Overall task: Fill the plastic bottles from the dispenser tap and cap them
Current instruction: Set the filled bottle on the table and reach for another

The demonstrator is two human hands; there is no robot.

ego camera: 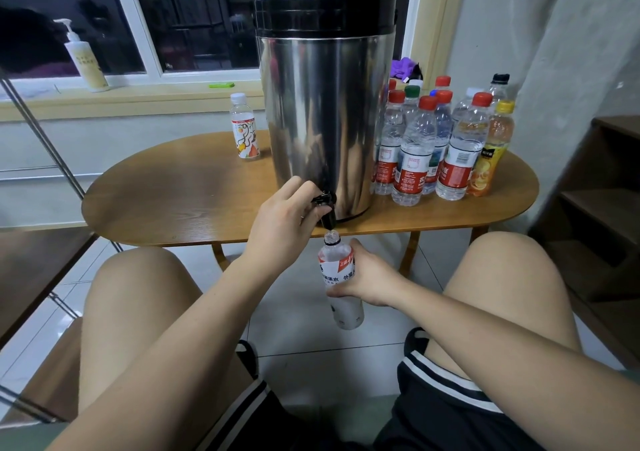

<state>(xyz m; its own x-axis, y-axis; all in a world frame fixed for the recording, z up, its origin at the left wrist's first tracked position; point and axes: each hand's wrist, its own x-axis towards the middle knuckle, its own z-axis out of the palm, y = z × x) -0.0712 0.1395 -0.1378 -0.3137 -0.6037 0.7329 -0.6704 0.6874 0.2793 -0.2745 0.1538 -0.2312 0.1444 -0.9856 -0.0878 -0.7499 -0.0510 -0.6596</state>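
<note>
Head view, looking down past my knees: my left hand (284,215) is up at the tap (327,208) at the foot of the steel dispenser (325,104), fingers curled over the black lever so I can work the flow w/ a small squeeze. My right hand (363,277) is wrapped round the middle of the open bottle (334,267), below the table (173,201) edge, w/ its mouth just under the spout. It has to hang in the air there, since the tap overhangs the edge and there's nothing to stand it on. It's tipped a bit toward me, neck lined up so nothing spills. Fill level's hard to read thru the label. Capped bottles (433,145) are bunched to the right of the dispenser, one small bottle (244,128) apart on the left, prob. to keep batches separate. This bottle's cap I can't spot.
</note>
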